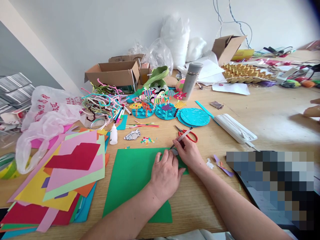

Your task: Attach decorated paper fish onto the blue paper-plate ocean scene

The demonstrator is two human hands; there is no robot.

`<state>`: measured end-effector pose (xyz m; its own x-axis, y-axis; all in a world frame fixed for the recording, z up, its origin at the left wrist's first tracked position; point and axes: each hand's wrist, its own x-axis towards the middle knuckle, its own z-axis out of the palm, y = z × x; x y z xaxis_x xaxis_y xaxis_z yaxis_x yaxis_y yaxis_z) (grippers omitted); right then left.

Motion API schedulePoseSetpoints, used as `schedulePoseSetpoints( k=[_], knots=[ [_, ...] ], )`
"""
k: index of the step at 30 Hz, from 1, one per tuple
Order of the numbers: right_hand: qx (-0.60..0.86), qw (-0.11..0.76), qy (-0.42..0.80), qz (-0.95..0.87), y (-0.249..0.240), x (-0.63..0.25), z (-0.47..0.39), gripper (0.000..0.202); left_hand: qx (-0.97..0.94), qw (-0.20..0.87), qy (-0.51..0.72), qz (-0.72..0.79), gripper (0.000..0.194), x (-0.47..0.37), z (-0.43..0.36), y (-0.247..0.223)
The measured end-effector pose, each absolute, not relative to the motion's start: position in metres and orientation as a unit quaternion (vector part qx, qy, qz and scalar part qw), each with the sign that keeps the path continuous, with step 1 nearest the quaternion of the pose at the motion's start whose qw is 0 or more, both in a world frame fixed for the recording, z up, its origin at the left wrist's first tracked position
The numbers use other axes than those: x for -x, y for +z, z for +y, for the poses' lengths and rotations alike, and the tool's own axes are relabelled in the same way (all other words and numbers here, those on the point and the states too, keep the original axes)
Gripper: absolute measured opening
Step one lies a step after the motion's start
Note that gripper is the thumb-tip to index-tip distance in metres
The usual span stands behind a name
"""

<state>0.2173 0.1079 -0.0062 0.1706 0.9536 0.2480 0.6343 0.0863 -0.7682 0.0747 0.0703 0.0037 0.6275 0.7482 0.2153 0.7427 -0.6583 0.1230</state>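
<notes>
A green paper sheet (132, 180) lies on the table in front of me. My left hand (166, 175) presses on its upper right part, fingers spread, with the fingertips by a small grey shape (174, 152). Beside it, my right hand (188, 151) grips a pen (185, 133), whose tip points down at the edge of the grey shape near the sheet's top edge. Just behind the right hand lie red-handled scissors (191, 136). Small coloured paper bits (148, 140) and a fish cutout (132, 134) sit beyond the sheet.
Coloured papers (75, 176) are piled at left, near a glue bottle (113, 135). Farther back are pipe cleaners (105, 103), blue discs (195, 116), fish decorations (166, 106) and a grey flask (191, 81). A white power strip (235, 128) lies right; another person's fingers (312, 111) show at the right edge.
</notes>
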Motion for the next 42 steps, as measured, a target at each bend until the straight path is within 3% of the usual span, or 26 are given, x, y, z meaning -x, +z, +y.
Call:
schedulePoseSetpoints(
  k=[42],
  knots=[
    [0.682,0.404,0.155,-0.589,-0.0078,-0.2193,0.1086,0.022,-0.907,0.011,0.114,0.404,0.031,-0.0748,0.0732,0.0055]
  ],
)
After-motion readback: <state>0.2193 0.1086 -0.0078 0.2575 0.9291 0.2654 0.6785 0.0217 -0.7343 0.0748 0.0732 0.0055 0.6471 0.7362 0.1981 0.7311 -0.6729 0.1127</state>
